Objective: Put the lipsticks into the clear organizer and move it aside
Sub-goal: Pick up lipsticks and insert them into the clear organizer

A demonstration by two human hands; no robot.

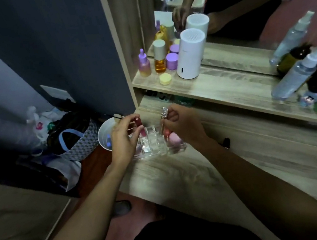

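On the wooden worktop stands the clear organizer. Over it, the left hand has its grip clamped on a red lipstick, the right hand on a sparkly-capped lipstick. Farther back, a white cylinder stands on the shelf.

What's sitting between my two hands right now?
In the head view, the clear organizer lies between the left hand and right hand, each holding a lipstick over it.
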